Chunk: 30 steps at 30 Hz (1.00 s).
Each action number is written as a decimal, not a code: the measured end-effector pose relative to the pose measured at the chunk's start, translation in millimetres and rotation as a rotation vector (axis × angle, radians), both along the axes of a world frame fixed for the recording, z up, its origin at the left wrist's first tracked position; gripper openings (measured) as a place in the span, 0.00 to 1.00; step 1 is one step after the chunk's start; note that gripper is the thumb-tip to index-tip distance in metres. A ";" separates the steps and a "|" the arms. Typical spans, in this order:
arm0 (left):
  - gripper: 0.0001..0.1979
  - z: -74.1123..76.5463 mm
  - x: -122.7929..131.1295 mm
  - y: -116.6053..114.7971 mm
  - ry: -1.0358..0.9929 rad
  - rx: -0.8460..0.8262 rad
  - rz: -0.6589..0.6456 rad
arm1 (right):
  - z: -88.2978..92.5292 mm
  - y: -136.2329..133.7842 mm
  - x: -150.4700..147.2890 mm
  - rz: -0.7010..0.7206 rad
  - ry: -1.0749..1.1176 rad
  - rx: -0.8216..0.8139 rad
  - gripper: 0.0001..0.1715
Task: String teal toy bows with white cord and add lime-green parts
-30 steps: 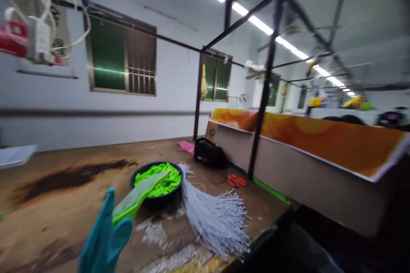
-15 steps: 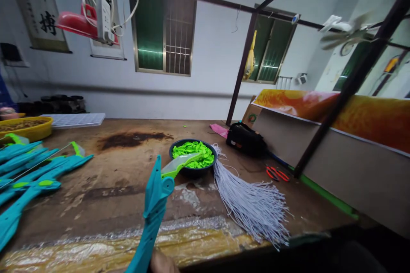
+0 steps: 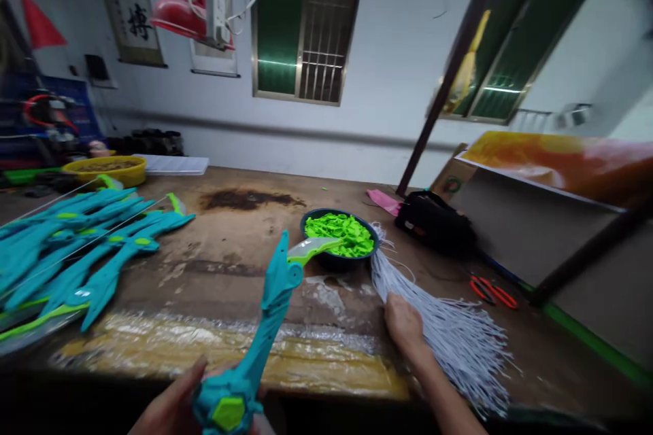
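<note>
- L hand (image 3: 171,411) at bottom edge, fingers wrapped round the grip end of a teal toy bow (image 3: 265,326); hand partly cut off by frame, but grasp is visible.
- Toy bow runs up & away from the hand, tilted right, over the tabletop (image 3: 229,245); green hex knob at its near end, lime/clear tip (image 3: 311,249) at far end, reaching to the rim of the bowl.
- R hand (image 3: 403,323) out on the tabletop, fingers resting on the near edge of a bundle of white strings (image 3: 443,326); looks loose, not clenched; can't tell if it pinches any strand.
- String bundle fans out toward the right-front corner, narrow end just beside the bowl.
- Dark bowl (image 3: 309,221) mid-table, full of small lime-green plastic parts (image 3: 341,231).
- Pile of more teal bows (image 3: 76,245) lying flat on the left of the tabletop, well apart from both hands.
- Yellow tray (image 3: 105,170) at far left; white flat grid panel (image 3: 171,164) just beside it.
- Black bag (image 3: 433,224) behind strings, pink scrap (image 3: 383,201) next to it.
- Red-handled scissors (image 3: 492,292) right of strings, near the green strip.
- Clear/yellowish plastic wrap (image 3: 214,346) along the front edge of the tabletop, under the held bow.
- Frame somewhat blurred, small details unclear.
</note>
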<state>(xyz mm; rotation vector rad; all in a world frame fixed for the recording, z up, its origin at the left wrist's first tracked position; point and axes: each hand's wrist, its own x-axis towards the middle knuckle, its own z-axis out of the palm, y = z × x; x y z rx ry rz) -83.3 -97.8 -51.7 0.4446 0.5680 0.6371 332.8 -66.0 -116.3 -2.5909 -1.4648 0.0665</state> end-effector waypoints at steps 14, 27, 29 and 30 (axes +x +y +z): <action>0.31 77.9 -78.3 -5.7 0.171 0.452 0.313 | 41.3 -6.3 3.8 0.028 0.316 0.305 0.13; 0.13 32.0 -24.5 -8.4 0.033 0.129 0.234 | 59.4 -64.6 -256.5 1.047 0.874 0.374 0.12; 0.12 26.2 -26.2 -8.2 0.043 0.053 0.308 | 45.7 -72.1 -262.3 1.076 0.968 0.303 0.09; 0.11 23.9 -27.7 -8.4 0.039 0.037 0.333 | 39.6 -73.7 -262.4 1.020 1.097 0.243 0.11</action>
